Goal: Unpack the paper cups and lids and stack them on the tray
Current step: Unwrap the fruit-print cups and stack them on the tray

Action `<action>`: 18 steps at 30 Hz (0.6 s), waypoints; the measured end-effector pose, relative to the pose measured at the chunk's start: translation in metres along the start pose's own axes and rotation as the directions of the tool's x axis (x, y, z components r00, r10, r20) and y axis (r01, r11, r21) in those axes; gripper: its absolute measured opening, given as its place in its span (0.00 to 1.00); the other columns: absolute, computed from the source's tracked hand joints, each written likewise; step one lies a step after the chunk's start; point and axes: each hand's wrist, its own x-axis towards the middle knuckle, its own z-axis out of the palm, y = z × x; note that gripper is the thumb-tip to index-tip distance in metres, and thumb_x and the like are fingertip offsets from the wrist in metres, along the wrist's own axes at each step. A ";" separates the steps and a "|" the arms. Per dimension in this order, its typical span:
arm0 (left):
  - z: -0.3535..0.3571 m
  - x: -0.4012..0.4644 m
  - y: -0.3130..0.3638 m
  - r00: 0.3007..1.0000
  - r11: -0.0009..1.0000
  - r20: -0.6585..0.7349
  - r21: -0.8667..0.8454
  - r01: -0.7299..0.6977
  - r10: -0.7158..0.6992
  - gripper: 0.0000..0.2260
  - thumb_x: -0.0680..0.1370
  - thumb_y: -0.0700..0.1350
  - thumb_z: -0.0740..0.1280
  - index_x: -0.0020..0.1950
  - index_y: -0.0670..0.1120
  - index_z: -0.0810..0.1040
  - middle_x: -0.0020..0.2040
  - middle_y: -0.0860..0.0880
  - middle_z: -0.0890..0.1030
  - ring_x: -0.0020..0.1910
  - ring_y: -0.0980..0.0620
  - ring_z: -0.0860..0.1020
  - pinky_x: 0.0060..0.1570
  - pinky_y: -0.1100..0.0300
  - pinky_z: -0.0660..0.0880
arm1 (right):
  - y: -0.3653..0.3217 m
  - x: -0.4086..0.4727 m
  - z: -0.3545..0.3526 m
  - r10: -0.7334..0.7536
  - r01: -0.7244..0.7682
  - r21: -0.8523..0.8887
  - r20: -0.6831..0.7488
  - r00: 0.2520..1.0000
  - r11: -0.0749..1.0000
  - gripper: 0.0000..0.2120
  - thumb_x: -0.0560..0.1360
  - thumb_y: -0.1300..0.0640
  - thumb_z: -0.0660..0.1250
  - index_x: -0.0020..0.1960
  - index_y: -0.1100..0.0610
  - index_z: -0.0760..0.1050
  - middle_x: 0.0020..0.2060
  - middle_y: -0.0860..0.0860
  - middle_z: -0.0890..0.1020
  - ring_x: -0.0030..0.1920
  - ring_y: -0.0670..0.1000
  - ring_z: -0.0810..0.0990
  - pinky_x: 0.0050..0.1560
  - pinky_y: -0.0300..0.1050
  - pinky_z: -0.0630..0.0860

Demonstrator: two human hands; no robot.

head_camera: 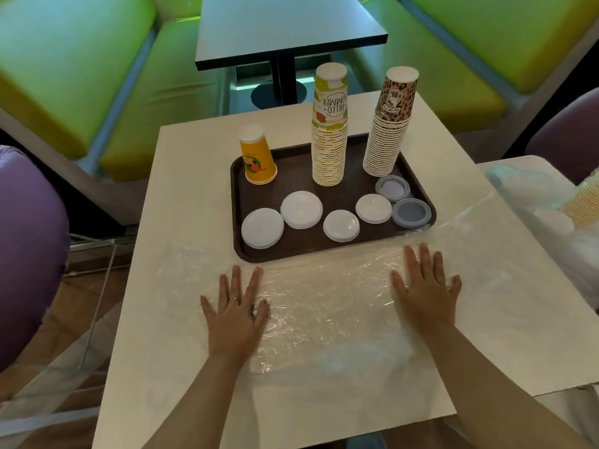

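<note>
1. head view: clear plastic wrap [327,296], thin and crinkled, spread flat on the pale worktop [181,196] just in front of the brown tray [291,251]; far edge running up against the tray's near rim.
2. left hand [238,314] and right hand [423,291] both flat, palms down, fingers straight and fanned, pressing on the wrap; nothing pinched or curled round.
3. on the tray: yellow cups [257,160] upside down at the far left, whether one or a short nest hard to tell; a tall fruit-print stack [329,137] in the middle, a leopard-print stack [389,128] at the far right, both inverted.
4. white lids [301,209] in low piles along the near side of the tray, grey lids [411,212] at the near right corner.
5. likely handling: paper cups light, thin-walled, easy to crush; tall stacks top-heavy, best taken low round the body with a steadying touch at the top. lids light, springy, slippery; best pinched at the rim. wrap limp, clingy, likely to slide on the worktop.
6. hard to read: more wrapped cups [583,202] at the right edge, cut off by the frame and blurred behind plastic; count unknown. lid pile heights unclear. wrap's left edge faint against the worktop.
</note>
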 end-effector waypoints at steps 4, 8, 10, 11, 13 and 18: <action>-0.001 0.000 0.000 1.000 1.000 0.019 0.002 -0.001 0.001 0.28 0.72 0.62 0.34 0.73 0.66 0.35 0.77 0.53 0.35 0.76 0.51 0.35 0.71 0.38 0.38 | 0.005 0.002 -0.005 0.040 -0.041 0.023 0.032 0.999 0.999 0.29 0.79 0.39 0.45 0.78 0.44 0.43 0.77 0.47 0.42 0.77 0.50 0.40 0.72 0.63 0.44; -0.001 0.005 0.000 0.998 0.998 0.055 0.067 0.009 -0.013 0.32 0.70 0.59 0.31 0.75 0.61 0.37 0.78 0.49 0.37 0.77 0.48 0.38 0.69 0.37 0.37 | 0.003 0.008 -0.010 0.055 -0.056 0.008 0.102 0.993 0.998 0.29 0.80 0.39 0.44 0.77 0.45 0.41 0.77 0.47 0.40 0.77 0.51 0.39 0.72 0.64 0.44; -0.004 0.008 0.004 0.998 0.993 0.044 0.114 0.031 -0.036 0.35 0.70 0.57 0.33 0.78 0.56 0.47 0.79 0.45 0.47 0.77 0.43 0.47 0.69 0.34 0.39 | 0.001 0.010 -0.017 0.064 -0.063 -0.014 0.137 0.989 0.998 0.29 0.80 0.40 0.45 0.78 0.46 0.42 0.77 0.48 0.42 0.77 0.53 0.41 0.72 0.64 0.47; -0.007 0.009 0.009 1.000 0.994 -0.002 0.109 0.031 -0.031 0.34 0.72 0.56 0.37 0.77 0.51 0.57 0.77 0.42 0.57 0.75 0.40 0.56 0.68 0.32 0.42 | 0.000 0.011 -0.021 0.065 -0.061 -0.030 0.143 0.988 0.998 0.28 0.81 0.41 0.46 0.78 0.46 0.43 0.78 0.49 0.43 0.77 0.53 0.43 0.72 0.64 0.48; -0.011 0.010 0.019 0.991 0.998 -0.136 0.062 -0.005 0.013 0.27 0.74 0.52 0.48 0.66 0.44 0.74 0.64 0.39 0.75 0.64 0.37 0.72 0.64 0.27 0.53 | -0.003 0.010 -0.029 0.060 -0.051 -0.067 0.140 0.988 0.996 0.27 0.81 0.42 0.47 0.78 0.47 0.46 0.78 0.50 0.48 0.77 0.53 0.47 0.72 0.63 0.49; -0.032 0.020 0.060 0.916 0.985 -0.363 0.029 -0.171 0.170 0.19 0.72 0.43 0.66 0.63 0.43 0.75 0.56 0.39 0.78 0.56 0.38 0.76 0.63 0.31 0.59 | -0.007 0.005 -0.049 0.037 -0.036 -0.020 0.034 0.999 0.999 0.23 0.81 0.45 0.53 0.74 0.50 0.61 0.73 0.51 0.64 0.71 0.53 0.66 0.71 0.60 0.49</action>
